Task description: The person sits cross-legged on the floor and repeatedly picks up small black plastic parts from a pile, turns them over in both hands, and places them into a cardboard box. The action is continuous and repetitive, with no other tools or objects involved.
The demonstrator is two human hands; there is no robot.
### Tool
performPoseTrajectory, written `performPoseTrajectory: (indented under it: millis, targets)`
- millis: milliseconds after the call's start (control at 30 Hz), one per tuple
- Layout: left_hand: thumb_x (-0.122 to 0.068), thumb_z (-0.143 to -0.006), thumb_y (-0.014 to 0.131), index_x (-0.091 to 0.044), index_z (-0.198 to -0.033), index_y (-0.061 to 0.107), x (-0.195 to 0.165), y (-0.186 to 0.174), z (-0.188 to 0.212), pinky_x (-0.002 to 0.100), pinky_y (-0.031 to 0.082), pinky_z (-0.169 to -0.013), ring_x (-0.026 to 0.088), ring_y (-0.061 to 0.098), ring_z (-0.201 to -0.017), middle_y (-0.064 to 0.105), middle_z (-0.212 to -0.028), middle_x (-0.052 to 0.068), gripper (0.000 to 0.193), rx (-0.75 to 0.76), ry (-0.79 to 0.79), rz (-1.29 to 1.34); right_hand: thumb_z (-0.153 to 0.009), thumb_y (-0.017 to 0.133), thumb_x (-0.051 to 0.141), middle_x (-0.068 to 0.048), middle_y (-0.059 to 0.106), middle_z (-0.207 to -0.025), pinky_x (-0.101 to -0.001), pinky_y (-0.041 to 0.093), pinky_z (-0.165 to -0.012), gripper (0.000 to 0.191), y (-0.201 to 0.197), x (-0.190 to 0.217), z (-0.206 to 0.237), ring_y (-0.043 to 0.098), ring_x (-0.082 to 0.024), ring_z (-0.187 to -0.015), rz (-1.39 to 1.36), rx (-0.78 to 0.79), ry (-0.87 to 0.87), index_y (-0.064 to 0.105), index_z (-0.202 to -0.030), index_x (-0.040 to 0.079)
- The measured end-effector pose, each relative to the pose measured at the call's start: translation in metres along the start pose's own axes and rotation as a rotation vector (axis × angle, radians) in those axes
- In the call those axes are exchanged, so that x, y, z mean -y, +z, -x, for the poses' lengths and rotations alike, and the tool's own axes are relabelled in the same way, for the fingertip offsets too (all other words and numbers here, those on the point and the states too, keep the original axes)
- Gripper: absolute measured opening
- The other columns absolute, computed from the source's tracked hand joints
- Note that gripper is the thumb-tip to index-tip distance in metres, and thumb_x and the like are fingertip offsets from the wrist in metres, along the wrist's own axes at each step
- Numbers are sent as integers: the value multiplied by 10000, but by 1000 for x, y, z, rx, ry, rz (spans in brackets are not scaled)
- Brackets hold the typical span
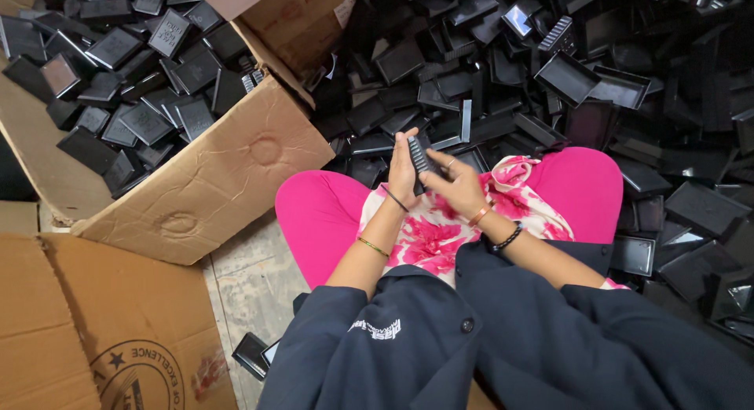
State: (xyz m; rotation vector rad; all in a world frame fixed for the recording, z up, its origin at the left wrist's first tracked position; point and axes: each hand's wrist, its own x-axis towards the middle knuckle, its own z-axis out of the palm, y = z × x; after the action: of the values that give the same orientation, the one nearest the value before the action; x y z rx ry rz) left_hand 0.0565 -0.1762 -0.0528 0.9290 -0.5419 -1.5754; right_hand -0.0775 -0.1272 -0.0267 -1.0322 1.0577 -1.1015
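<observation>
I sit cross-legged in pink trousers and a dark jacket. My left hand (400, 171) and my right hand (458, 184) meet above my lap. Between them they hold one small black rectangular plastic part (417, 156), stood on edge. The left hand grips it from the left side. Fingers of the right hand press on it from the right. A big heap of the same black plastic parts (550, 72) lies on the floor just beyond my knees.
An open cardboard box (212, 182) holding several black parts stands at the left. Another cardboard box (86, 323) sits at the lower left. A loose black part (253, 353) lies on the bare floor beside my left leg.
</observation>
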Motion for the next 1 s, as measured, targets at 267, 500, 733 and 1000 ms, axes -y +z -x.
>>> performPoseTrajectory:
  millis: [267,500,733,1000]
  targets:
    - [-712,-986,437,-61,-996,588,-1,-15,-7,339,584,-715,208,672,-754,639,-859,80,668,-124,-311,283,-885,776,301,-359,579,-1358,-454,484,-1010,743,13,12,19,600,-479,-1232,715,90,-609,483,-1421,-122]
    - [-458,-959,696,-70,-993,640,-35,-29,1,305,532,-727,112,592,-779,639,-850,-15,393,9,271,-468,-995,634,286,-228,792,-1051,-328,602,-830,467,2,35,14,805,-272,-975,586,-17,44,550,-1329,-30]
    - [-346,-640,1011,-80,-838,660,-123,-26,35,338,515,-681,195,619,-727,631,-804,36,483,-46,967,-1157,-995,691,190,-227,716,-1206,-333,561,-951,443,-10,32,10,704,-259,-1114,368,147,-265,534,-1314,-74]
    - [-326,-1079,766,5,-1545,386,-300,-102,-6,508,328,-1266,388,373,-1496,373,-1579,227,686,-850,1223,-1414,-961,761,113,-210,681,-1144,-439,555,-922,302,-92,40,-70,680,-387,-1044,957,-190,-543,634,-1204,-15]
